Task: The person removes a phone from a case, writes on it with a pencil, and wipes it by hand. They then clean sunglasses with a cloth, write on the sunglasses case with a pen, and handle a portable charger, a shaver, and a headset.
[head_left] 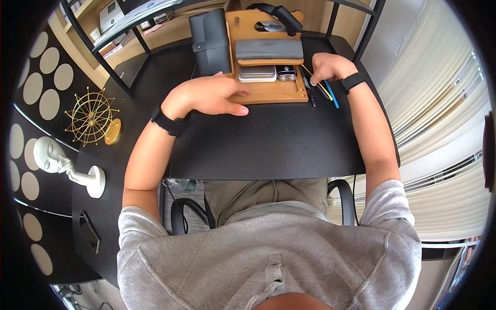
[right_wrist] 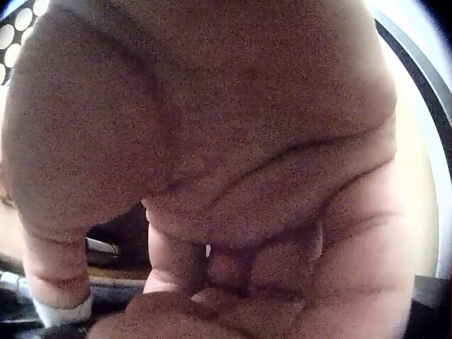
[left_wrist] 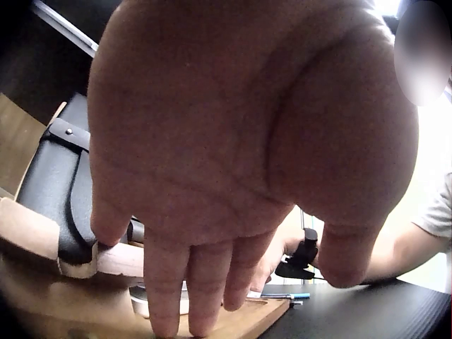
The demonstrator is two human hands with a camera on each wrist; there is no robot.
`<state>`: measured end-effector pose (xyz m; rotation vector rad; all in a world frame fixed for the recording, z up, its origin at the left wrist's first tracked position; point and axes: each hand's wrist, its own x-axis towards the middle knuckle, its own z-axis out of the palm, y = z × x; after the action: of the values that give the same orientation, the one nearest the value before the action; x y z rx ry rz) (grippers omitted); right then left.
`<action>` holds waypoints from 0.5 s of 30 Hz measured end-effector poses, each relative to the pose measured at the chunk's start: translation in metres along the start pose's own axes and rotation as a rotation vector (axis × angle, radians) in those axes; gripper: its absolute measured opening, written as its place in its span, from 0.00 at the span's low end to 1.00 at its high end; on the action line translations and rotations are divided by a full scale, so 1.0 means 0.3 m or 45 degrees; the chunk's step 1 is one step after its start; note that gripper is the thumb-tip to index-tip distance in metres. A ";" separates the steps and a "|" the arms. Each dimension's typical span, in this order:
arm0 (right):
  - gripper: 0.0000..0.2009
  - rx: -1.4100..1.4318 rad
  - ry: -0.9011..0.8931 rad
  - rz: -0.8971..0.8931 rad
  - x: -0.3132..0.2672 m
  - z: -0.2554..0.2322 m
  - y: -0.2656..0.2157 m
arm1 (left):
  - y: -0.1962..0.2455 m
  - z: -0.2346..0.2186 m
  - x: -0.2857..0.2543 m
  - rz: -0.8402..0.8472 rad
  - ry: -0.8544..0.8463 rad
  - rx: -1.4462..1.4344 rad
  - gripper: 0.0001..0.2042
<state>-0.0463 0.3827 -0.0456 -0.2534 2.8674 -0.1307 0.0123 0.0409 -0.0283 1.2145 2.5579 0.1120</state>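
The left hand [head_left: 209, 95] is over the front left corner of a wooden desk organizer [head_left: 274, 96], thumb apart. Its fingers [left_wrist: 166, 289] hang loosely extended in the left wrist view, with nothing in the palm. At the organizer's right, the right hand [head_left: 333, 67] is bent down over several pens, among them a blue pen [head_left: 332, 94] and a black pen [head_left: 310, 93]. In the right wrist view the fingers [right_wrist: 357, 254] are curled and the thumb points down; whether they pinch a pen is hidden.
The organizer bears a grey case [head_left: 269, 49], white devices [head_left: 257, 73] and a watch [head_left: 286, 73]. A black leather case [head_left: 210, 44] stands at its left. Farther left are a gold wheel ornament [head_left: 92, 122], a white head sculpture [head_left: 47, 155] and a phone [head_left: 90, 232].
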 end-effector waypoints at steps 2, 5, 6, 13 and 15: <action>0.19 -0.019 0.015 0.034 -0.012 -0.007 -0.023 | 0.003 -0.001 -0.002 0.002 0.002 0.003 0.31; 0.17 0.045 0.017 0.016 -0.003 -0.006 0.000 | -0.001 0.002 -0.002 0.004 0.010 -0.005 0.31; 0.17 0.100 0.032 0.022 -0.008 -0.019 0.007 | -0.001 0.001 -0.002 0.005 0.007 -0.009 0.31; 0.11 0.443 0.333 -0.185 -0.119 -0.174 0.054 | 0.004 -0.022 -0.013 0.062 0.129 -0.090 0.29; 0.10 0.536 0.253 -0.321 -0.202 -0.223 0.009 | 0.007 -0.028 -0.009 0.105 0.219 -0.154 0.27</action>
<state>-0.0066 0.4008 0.0334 -0.5387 2.8938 -0.8374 0.0128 0.0408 -0.0193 1.3160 2.6004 0.3996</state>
